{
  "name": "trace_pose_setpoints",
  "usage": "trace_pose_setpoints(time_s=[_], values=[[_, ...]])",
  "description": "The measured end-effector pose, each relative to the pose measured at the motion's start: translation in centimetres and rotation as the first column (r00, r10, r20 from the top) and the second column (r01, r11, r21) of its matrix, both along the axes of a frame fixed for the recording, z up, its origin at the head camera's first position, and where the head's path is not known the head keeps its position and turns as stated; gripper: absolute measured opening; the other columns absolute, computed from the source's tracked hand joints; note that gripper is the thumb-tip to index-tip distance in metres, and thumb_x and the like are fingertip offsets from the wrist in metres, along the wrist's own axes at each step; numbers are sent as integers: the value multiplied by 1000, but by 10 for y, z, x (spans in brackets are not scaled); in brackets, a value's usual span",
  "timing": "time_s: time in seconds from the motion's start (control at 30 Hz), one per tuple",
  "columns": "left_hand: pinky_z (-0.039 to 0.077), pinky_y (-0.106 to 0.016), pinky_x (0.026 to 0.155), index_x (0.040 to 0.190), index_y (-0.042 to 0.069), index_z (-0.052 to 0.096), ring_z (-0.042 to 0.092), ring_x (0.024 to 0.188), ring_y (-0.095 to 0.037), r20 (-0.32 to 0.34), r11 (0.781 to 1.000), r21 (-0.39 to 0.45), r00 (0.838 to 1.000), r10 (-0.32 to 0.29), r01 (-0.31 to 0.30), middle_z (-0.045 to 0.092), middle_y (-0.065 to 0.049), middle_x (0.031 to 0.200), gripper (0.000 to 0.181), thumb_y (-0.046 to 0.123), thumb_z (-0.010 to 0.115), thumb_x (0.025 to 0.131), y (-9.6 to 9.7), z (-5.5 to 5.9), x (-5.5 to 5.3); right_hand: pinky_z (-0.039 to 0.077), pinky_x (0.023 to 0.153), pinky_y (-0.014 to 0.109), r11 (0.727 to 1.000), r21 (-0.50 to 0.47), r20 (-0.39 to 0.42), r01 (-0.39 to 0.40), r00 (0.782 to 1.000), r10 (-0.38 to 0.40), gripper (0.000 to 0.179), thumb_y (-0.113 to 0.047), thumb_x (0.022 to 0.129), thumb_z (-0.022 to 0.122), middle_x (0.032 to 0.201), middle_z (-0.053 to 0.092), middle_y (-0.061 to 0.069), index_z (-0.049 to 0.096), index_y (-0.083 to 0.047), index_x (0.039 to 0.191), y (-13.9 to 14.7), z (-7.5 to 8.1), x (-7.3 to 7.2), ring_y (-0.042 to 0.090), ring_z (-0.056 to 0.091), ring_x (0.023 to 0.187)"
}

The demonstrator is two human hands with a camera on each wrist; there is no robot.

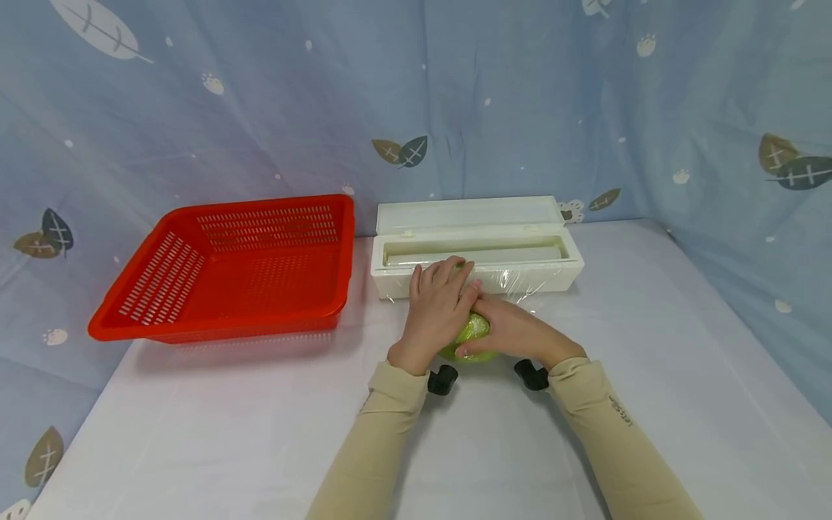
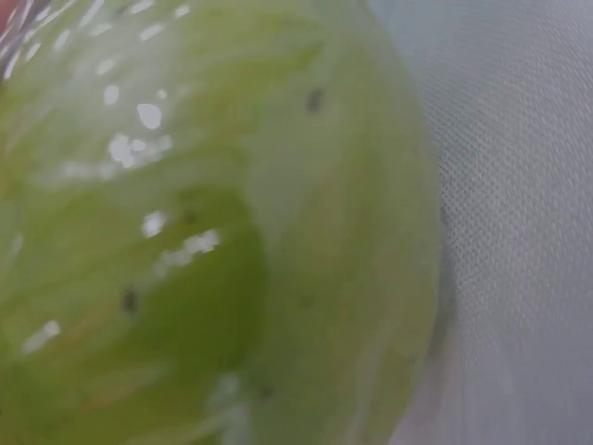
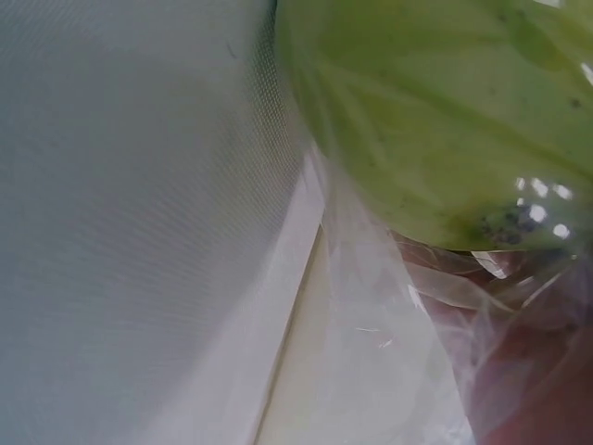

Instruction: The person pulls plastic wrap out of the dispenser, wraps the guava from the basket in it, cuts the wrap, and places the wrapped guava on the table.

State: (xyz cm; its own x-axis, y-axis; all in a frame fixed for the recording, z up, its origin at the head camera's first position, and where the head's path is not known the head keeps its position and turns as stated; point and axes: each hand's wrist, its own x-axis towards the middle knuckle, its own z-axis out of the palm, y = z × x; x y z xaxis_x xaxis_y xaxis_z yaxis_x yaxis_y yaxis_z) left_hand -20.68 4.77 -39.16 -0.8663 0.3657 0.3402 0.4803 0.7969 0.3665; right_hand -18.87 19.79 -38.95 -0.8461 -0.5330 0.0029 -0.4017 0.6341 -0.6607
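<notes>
A rounded green fruit (image 1: 474,328), speckled and glossy under clear plastic wrap, sits on the table between both hands. My left hand (image 1: 434,314) lies over its left side, fingers stretched forward and spread toward the white box. From the right, my right hand (image 1: 520,328) curls around the fruit, thumb along its near side. The clear wrap (image 3: 380,371) runs from the fruit toward the white wrap dispenser (image 1: 559,278), whose lid stands raised. In the left wrist view the wrapped fruit (image 2: 213,241) fills most of the picture; its underside is hidden.
A red slotted plastic basket (image 1: 343,282) stands at the back left on the white-covered table (image 1: 260,433). A white roll (image 1: 481,256) lies inside the dispenser. Behind everything hangs a blue patterned curtain (image 1: 520,108). Black wrist cameras (image 1: 443,380) sit beneath both wrists.
</notes>
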Motion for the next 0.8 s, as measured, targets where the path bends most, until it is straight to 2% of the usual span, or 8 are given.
trace_pose_setpoints(time_s=[0.3, 0.6, 0.8], values=[[1, -47, 104, 133, 21, 43, 22, 126, -18, 17, 1000, -6, 1000, 24, -24, 32, 7, 136, 57, 50, 12, 94, -1, -2, 1, 41, 83, 29, 1000, 2, -12, -3, 1000, 3, 86, -58, 64, 69, 135, 34, -6, 37, -22, 135, 0, -6, -3, 8, 47, 103], [7, -46, 104, 131, 18, 46, 27, 125, -18, -38, 996, -37, 996, 75, -76, 35, 3, 134, 57, 49, 14, 94, 2, 0, 4, 44, 78, 28, 1000, -7, -15, 8, 1000, -8, 82, -56, 64, 70, 130, 39, -7, 40, -22, 132, 1, -6, -2, 7, 50, 95], [10, -46, 104, 129, 19, 49, 30, 124, -18, -57, 995, -39, 995, 86, -88, 37, 3, 133, 56, 48, 16, 95, 4, 1, 5, 43, 78, 28, 1000, -6, -10, 17, 1000, -17, 81, -56, 64, 70, 129, 40, -7, 41, -22, 131, 2, -5, -1, 8, 50, 95]])
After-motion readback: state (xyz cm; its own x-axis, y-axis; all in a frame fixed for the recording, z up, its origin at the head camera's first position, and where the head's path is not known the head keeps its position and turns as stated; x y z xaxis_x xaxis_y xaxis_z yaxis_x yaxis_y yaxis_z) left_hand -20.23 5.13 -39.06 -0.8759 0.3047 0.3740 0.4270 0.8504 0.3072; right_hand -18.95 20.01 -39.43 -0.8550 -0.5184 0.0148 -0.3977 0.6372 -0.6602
